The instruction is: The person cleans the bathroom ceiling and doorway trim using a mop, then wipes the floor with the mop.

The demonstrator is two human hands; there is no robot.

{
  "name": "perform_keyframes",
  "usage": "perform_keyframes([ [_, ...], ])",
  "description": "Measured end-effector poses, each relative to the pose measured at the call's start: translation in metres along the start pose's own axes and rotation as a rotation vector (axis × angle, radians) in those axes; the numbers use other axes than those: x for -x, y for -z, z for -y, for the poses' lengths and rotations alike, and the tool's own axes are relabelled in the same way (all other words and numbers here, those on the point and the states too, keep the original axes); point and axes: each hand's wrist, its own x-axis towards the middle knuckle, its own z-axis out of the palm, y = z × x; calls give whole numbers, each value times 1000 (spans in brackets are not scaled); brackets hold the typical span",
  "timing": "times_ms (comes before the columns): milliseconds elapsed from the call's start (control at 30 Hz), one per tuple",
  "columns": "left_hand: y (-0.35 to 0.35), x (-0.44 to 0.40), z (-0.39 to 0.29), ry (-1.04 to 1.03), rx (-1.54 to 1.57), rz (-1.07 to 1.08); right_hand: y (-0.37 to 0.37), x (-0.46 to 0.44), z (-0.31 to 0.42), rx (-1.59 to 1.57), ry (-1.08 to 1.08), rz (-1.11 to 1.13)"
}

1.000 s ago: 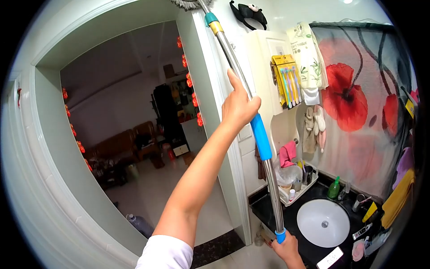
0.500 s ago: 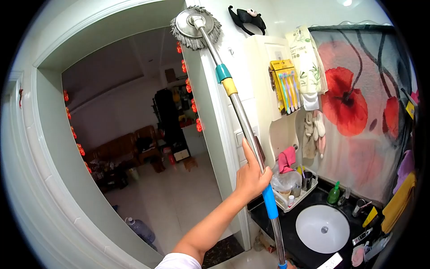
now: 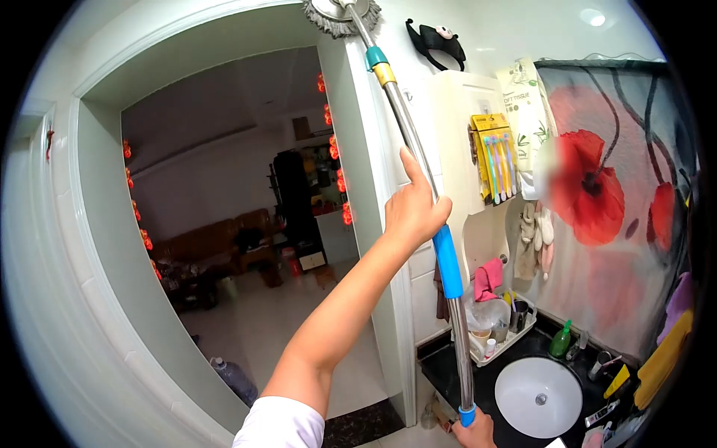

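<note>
A long mop (image 3: pixel 404 118) with a steel pole, green and yellow collars and blue grips slants up across the view. Its round grey string head (image 3: pixel 340 16) is at the wall beside the top of the doorway, partly cut off by the upper edge. My left hand (image 3: pixel 415 211) is wrapped round the pole just above the blue sleeve, its index finger stretched along the steel. Lower down, my right hand (image 3: pixel 476 431) grips the blue bottom end of the pole, beside the black counter.
A white basin (image 3: pixel 538 396) is set in the black counter (image 3: pixel 441 371), with a tray of cups (image 3: pixel 509 340) and a green bottle (image 3: pixel 561 340). Above hang a cabinet (image 3: pixel 454 112), toothbrush packs (image 3: pixel 493 160) and a black headband (image 3: pixel 435 45). The door frame (image 3: pixel 373 224) stands left.
Both hands have risen with the mop, and its head now passes the upper edge of the view. The right hand shows more fully. The camera view has shifted slightly.
</note>
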Motion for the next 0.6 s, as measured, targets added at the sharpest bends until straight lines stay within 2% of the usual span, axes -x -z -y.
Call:
perform_keyframes([
  [167, 15, 11, 3, 4, -26, 17, -17, 6, -18, -87, 69, 19],
  [267, 23, 15, 5, 15, -36, 27, -4, 8, 4, -64, 67, 15],
  [400, 40, 27, 34, -38, 55, -184, -4, 3, 1, 11, 112, 2],
  [600, 114, 55, 61, -7, 373, -343, -9, -15, 42, 51, 259, 132],
])
